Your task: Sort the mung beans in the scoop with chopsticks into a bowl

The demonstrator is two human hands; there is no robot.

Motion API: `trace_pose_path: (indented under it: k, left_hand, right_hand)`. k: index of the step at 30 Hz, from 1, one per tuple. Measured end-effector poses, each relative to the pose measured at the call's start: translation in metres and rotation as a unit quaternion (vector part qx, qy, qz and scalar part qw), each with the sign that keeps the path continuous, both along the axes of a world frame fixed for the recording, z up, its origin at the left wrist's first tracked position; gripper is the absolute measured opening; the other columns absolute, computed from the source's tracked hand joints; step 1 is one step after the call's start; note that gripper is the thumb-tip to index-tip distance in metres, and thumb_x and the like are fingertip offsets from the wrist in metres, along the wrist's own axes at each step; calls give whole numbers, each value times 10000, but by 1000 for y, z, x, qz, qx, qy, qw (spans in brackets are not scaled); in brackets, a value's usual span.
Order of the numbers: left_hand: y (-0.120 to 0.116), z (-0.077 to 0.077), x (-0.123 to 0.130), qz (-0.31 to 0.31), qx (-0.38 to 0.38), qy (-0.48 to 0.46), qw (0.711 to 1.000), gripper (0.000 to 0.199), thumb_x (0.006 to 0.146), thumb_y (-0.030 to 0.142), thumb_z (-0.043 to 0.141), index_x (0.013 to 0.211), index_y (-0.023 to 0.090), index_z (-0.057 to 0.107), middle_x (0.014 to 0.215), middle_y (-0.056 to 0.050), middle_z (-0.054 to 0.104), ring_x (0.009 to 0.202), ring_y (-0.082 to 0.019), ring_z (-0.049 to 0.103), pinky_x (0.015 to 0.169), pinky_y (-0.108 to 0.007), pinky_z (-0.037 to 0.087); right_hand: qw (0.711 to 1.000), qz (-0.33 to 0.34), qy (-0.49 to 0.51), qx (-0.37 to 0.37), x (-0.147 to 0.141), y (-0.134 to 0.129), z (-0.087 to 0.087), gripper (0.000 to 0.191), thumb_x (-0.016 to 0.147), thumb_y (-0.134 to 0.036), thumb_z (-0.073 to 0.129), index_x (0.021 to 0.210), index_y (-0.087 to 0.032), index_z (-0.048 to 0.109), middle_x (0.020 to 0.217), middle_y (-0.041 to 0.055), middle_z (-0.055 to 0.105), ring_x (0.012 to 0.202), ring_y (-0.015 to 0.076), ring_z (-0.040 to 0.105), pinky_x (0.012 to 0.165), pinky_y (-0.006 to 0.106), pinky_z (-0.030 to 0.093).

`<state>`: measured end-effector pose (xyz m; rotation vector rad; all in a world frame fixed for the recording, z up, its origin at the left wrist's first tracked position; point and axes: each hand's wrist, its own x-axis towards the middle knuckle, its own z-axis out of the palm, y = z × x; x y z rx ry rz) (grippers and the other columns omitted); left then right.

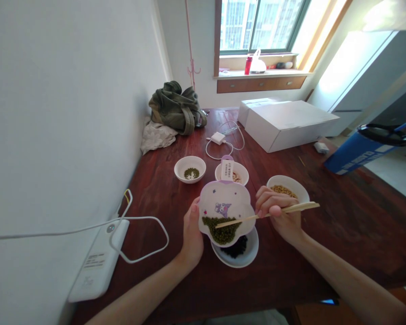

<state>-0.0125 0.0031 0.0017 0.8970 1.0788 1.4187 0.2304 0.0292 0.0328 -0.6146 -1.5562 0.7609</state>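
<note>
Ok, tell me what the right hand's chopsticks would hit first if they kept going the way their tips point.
The right hand aims its chopsticks leftward; the tips already sit at the green beans in the tilted plate. Beyond those, probably the plate's rim by the left hand, though depth is unclear.

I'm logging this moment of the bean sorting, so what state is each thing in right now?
left hand: holds the plate's edge
right hand: grips the chopsticks
plate: tilted over a bowl, green beans at its low end
chopsticks: tips in the green beans
bowl under plate: holds dark beans
far left bowl: few green beans
right bowl: holds yellow beans
white box: closed
</note>
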Motion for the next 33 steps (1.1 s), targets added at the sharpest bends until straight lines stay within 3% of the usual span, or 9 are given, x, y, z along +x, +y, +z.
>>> trace_pose_path:
  k: [4,8,14,21,27,33]
  left_hand:
    - [-1,1,1,-12,17,3,1000,646,1059,726,537,1327,185,767,1268,-111,826,1171,-295,757,1040,-405,571]
    - [-1,0,1,-13,24,7,1000,629,1077,707,515,1345,196,764,1275,-102,825,1180,-289,752,1026,-392,574]
    - [-1,4,2,-13,27,14,999,630,1080,704,513,1337,187,765,1256,-105,831,1145,-286,761,992,-384,584]
    - [-2,11,3,-12,23,2,1000,636,1047,727,564,1303,188,785,1175,-100,843,1130,-290,766,972,-376,595]
    - [-2,10,4,-8,23,-6,1000,621,1039,717,590,1278,181,794,1147,-100,844,1128,-291,770,994,-391,596]
    - [-2,13,4,-8,23,-4,1000,654,1027,737,588,1269,162,783,1153,-118,843,1125,-307,772,965,-404,607]
  right_hand:
    - [999,2,-29,21,-3,-3,3,460,1002,-588,719,737,-223,806,678,55,765,657,212,638,697,405,483]
    - [999,27,-19,-2,0,0,0,503,1013,-593,704,688,-215,768,632,49,723,646,205,616,669,392,458]
    - [998,-13,51,-16,8,4,2,539,1039,-577,680,654,-208,761,555,45,642,566,201,595,603,380,459]
    - [998,-43,49,-9,18,-3,12,508,1024,-565,701,667,-214,782,571,62,677,502,205,598,488,358,405]
    - [995,35,-84,-38,25,-4,17,528,1015,-624,682,711,-222,839,647,60,685,564,189,604,547,357,415]
    - [998,39,-1,-52,28,0,17,604,1097,-597,540,691,-205,753,597,60,636,532,193,578,506,351,388]
